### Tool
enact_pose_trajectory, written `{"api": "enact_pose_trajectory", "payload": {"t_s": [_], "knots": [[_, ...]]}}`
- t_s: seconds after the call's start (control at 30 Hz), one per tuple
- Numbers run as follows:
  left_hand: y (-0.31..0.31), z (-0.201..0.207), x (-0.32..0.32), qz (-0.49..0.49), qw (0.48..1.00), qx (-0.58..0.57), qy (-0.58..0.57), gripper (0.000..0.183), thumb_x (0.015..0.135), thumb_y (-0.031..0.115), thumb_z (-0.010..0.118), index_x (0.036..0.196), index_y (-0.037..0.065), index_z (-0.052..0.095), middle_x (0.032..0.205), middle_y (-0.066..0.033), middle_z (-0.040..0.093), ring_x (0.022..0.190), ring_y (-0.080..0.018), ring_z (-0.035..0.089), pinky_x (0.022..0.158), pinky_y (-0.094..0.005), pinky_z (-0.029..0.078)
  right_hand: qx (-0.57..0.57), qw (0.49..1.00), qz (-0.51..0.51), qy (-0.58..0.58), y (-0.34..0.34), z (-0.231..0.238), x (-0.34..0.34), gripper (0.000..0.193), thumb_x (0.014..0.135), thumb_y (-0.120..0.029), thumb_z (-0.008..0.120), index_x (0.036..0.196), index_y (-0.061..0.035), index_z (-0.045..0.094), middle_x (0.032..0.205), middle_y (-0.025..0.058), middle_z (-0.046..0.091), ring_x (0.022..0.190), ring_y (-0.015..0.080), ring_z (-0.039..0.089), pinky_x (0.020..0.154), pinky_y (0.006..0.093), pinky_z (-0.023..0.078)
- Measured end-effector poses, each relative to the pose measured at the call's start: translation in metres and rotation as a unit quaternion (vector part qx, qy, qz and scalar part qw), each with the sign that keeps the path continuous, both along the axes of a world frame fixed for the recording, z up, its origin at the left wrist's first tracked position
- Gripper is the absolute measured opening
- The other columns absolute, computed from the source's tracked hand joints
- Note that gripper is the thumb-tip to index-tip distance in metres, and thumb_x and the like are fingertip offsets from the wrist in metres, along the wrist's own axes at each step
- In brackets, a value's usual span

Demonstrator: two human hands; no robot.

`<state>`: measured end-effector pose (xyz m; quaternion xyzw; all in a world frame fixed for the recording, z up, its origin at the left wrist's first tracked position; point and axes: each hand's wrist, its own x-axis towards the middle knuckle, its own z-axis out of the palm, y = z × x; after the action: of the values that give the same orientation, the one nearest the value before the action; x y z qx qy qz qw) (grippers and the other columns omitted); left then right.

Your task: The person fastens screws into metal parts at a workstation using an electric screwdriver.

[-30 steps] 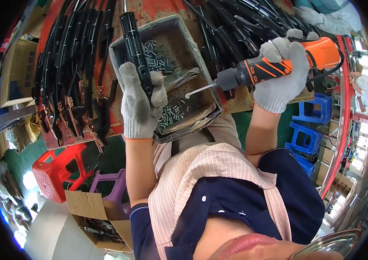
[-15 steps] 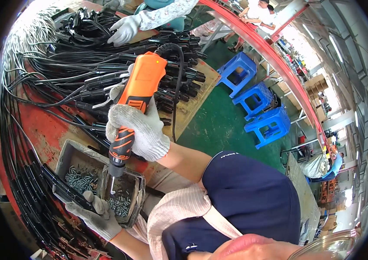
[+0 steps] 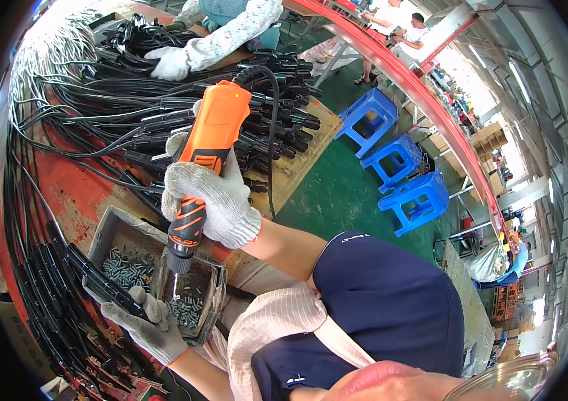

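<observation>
My right hand [image 3: 213,197], in a light knitted glove, is closed around an orange and black electric screwdriver [image 3: 217,123]. Its bit points down into a divided grey tray [image 3: 106,234], just over loose silver screws [image 3: 187,311]; whether a screw sits on the tip is too small to tell. More screws [image 3: 127,271] fill the tray's other compartment. Beside the tray, my gloved left hand [image 3: 150,331] grips a long black tubular cable part [image 3: 103,281] between thumb and fingers. One end of that part disappears into the glove.
Black cables with similar tubular parts [image 3: 43,287] line the table's left side, and a large heap [image 3: 183,120] lies beyond the screwdriver. A co-worker's gloved hand [image 3: 170,63] rests on the far heap. Blue stools [image 3: 394,157] stand on the green floor [image 3: 324,180].
The co-worker's gloved hand has shifted left over the cable heap. My hands, the screwdriver and the black cable part stay almost where they were, with the view slightly shifted.
</observation>
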<state>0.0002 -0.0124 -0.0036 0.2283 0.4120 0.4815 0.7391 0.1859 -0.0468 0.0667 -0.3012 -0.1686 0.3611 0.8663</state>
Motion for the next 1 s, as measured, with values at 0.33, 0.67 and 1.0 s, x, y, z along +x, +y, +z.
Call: {"api": "enact_pose_trajectory", "payload": {"t_s": [0.33, 0.67, 1.0], "knots": [[0.006, -0.016, -0.007, -0.024, 0.998, -0.049, -0.012, 0.068, 0.087, 0.066, 0.055, 0.138, 0.022, 0.042, 0.068, 0.0016, 0.051, 0.038, -0.0033, 0.03, 0.032, -0.018, 0.018, -0.004, 1.0, 0.01, 0.008, -0.001, -0.004, 0.003, 0.047, 0.079, 0.002, 0.071, 0.116, -0.0106, 0.044, 0.075, 0.0056, 0.058, 0.052, 0.0163, 0.059, 0.048, 0.034, 0.053], [0.003, -0.004, -0.001, 0.001, 0.999, -0.05, -0.013, 0.061, 0.09, 0.061, 0.055, 0.132, 0.018, 0.045, 0.072, 0.0008, 0.051, 0.04, -0.003, 0.032, 0.032, -0.0169, 0.022, 0.004, 1.0, -0.015, -0.006, -0.002, -0.01, 0.005, 0.062, 0.079, 0.004, 0.07, 0.129, -0.0161, 0.039, 0.093, 0.0068, 0.058, 0.057, 0.0189, 0.062, 0.048, 0.0351, 0.053], [0.002, -0.006, 0.0, 0.006, 1.0, 0.013, -0.012, 0.064, 0.094, 0.055, 0.053, 0.146, 0.024, 0.033, 0.078, -0.0019, 0.054, 0.038, -0.0033, 0.032, 0.031, -0.0169, 0.023, 0.01, 1.0, -0.006, -0.001, 0.0, -0.015, 0.004, 0.08, 0.08, 0.006, 0.068, 0.144, -0.0234, 0.03, 0.112, 0.0078, 0.058, 0.061, 0.0213, 0.064, 0.048, 0.0374, 0.054]]}}
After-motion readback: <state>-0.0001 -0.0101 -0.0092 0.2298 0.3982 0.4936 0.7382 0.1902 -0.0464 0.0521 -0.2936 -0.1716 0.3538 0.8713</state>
